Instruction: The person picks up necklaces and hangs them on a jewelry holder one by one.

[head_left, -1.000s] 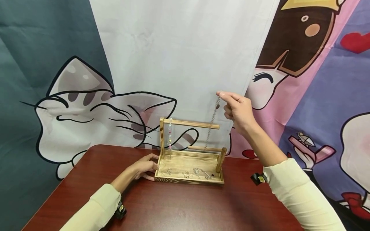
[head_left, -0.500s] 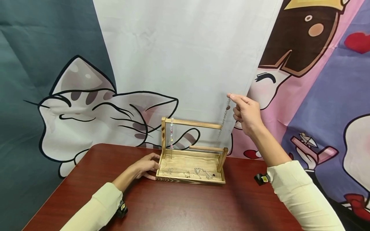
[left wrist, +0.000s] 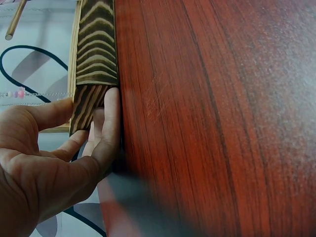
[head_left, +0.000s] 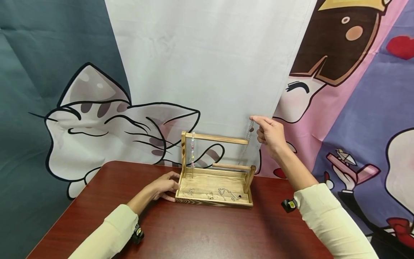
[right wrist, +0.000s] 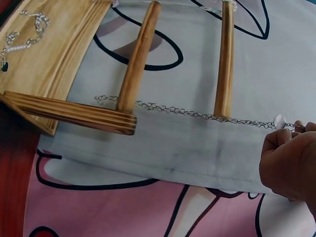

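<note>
My right hand pinches a silver chain necklace with a small round pendant. The chain hangs beside the free end of the upper bar of a wooden jewelry stand. In the right wrist view it runs past that end and the lower bar; whether it touches either bar I cannot tell. My left hand grips the stand's left corner, thumb at the wall's top and fingers below, as the left wrist view shows. A beaded strand hangs at the upper bar's left.
Inside the tray lie silver chains and other small jewelry pieces. The lower bar joins a short right post. A red-brown table bears the stand, and a printed cartoon cloth hangs behind.
My right hand has moved right with the necklace, then down and slightly back left, bringing the chain to the upper bar's free end. The left hand keeps its grip on the stand.
</note>
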The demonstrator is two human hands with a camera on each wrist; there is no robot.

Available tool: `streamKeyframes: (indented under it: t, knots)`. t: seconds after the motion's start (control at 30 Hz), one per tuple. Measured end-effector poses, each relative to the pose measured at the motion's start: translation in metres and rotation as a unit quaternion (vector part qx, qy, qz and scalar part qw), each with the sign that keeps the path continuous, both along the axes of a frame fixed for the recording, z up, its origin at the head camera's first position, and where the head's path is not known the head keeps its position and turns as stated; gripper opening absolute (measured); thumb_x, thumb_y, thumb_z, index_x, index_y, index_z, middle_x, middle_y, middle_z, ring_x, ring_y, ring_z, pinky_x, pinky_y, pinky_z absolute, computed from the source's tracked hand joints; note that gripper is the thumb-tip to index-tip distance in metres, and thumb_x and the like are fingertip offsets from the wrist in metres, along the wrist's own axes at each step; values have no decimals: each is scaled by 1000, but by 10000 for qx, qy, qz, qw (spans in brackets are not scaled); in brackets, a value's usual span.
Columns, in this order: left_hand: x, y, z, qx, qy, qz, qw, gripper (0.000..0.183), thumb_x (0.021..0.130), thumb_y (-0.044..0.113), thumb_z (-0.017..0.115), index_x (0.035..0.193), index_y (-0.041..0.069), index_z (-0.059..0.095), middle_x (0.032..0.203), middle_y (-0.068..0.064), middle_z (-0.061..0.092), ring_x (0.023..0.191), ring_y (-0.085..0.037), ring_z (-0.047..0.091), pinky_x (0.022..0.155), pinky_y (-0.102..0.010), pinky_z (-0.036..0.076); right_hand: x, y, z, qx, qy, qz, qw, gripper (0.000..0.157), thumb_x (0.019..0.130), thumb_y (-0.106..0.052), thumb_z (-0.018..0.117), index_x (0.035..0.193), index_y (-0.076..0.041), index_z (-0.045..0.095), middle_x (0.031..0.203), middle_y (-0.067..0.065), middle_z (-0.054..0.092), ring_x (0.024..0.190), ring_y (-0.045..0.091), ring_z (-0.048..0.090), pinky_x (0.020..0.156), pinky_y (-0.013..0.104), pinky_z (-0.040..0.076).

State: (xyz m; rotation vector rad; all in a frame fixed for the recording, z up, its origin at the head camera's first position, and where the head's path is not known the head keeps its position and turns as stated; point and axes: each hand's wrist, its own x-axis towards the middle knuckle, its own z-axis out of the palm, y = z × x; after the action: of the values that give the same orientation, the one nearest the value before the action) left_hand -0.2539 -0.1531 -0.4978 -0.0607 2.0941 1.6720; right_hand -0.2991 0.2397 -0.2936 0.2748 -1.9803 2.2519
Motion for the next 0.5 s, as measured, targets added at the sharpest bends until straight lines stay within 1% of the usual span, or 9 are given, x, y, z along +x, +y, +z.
streamKeyframes:
  t: [0.1,0.23,0.37,0.5]
  knots:
    - [0,0,0,-3,-13,38,10000,63,97,2,64,157,4,46,129,-23,70,106,-30,75,71,-44,72,0,-2,-4,-30,-44,46,10000,25,114,-18,67,99,-25,87,53,-13,33,54,7,20,56,24,14]
    - [0,1,0,-13,31,-30,10000,64,96,2,63,158,3,45,130,-25,70,108,-32,74,71,-45,72,1,-5,-8,-22,-63,108,9999,28,115,-17,65,98,-25,86,52,-13,33,49,2,26,52,21,17]
    - [0,1,0,-17,31,-41,10000,64,97,1,63,158,3,44,132,-26,69,109,-32,74,72,-45,72,1,-10,-13,96,-83,132,9998,28,115,-18,65,100,-26,86,53,-13,33,48,1,27,48,18,22]
    - [0,0,0,-22,13,7,10000,64,97,1,63,158,3,45,132,-25,69,109,-33,73,73,-46,72,1,-16,-18,220,-141,87,9996,24,114,-20,67,101,-27,86,53,-13,34,49,2,28,49,18,24]
